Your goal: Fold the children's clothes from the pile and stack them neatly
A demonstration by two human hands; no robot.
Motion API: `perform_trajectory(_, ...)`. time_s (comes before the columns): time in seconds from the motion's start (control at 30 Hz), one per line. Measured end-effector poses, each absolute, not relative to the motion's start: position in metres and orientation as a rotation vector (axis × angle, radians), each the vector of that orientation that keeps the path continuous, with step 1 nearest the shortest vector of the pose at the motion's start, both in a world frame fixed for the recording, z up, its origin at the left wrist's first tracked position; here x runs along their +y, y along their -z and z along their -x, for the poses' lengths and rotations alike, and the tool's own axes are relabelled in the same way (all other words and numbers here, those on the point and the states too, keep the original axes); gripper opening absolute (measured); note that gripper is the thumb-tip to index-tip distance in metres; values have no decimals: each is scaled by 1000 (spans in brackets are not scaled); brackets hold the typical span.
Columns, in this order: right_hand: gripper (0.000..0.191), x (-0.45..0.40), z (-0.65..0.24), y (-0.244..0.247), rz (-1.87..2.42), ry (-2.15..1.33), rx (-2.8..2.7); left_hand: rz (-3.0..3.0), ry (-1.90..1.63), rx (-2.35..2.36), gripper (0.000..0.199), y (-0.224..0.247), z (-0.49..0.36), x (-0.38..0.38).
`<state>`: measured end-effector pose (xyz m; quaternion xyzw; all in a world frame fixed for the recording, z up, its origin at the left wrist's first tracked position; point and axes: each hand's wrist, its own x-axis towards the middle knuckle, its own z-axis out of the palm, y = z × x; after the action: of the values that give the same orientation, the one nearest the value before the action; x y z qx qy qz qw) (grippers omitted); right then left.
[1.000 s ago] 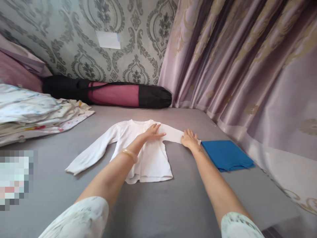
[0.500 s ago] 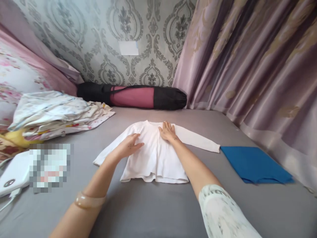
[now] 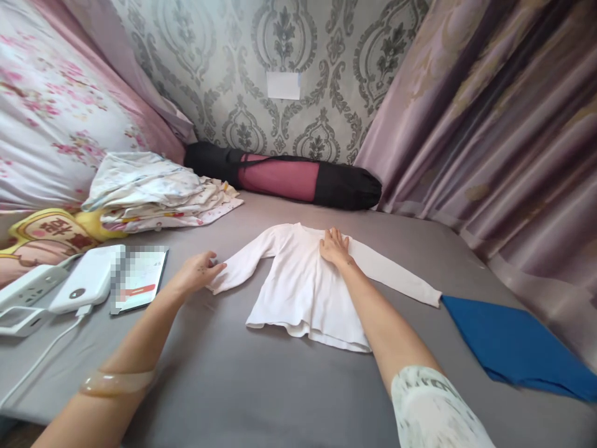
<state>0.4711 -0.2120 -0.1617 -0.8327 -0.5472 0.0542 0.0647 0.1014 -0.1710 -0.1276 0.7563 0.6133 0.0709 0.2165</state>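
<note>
A white long-sleeved shirt [image 3: 298, 286] lies spread on the grey sheet, its sleeves out to both sides and its hem slightly rumpled. My right hand [image 3: 334, 247] rests flat on the upper chest beside the neckline, fingers extended. At the left sleeve's cuff is my left hand [image 3: 203, 272], thumb and fingers a little apart; whether it touches the cloth I cannot tell. A blue folded cloth [image 3: 513, 342] lies at the right, meeting the right cuff.
Folded patterned cloths [image 3: 153, 193] are piled at the left back. A black-and-pink long bag [image 3: 280, 177] lies along the wall. At left are a white power bank [image 3: 88, 280] with a cable, a power strip [image 3: 30, 286] and a partly blurred flat device [image 3: 144, 274].
My left hand has moved left from the shirt's chest to the left cuff. That sleeve now bends differently. My right hand stays on the upper chest; the view has swung left.
</note>
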Motion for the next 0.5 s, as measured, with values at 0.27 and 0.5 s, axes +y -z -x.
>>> perform_trajectory(0.27, 50, -169, -408, 164, 2064, -252, -1944, -1924, -156, 1647, 50, 123, -99, -177)
perform_trajectory(0.5, 46, -155, -392, 169, 2057, -209, -1900, -1769, -280, 1485, 41, 120, -92, -166)
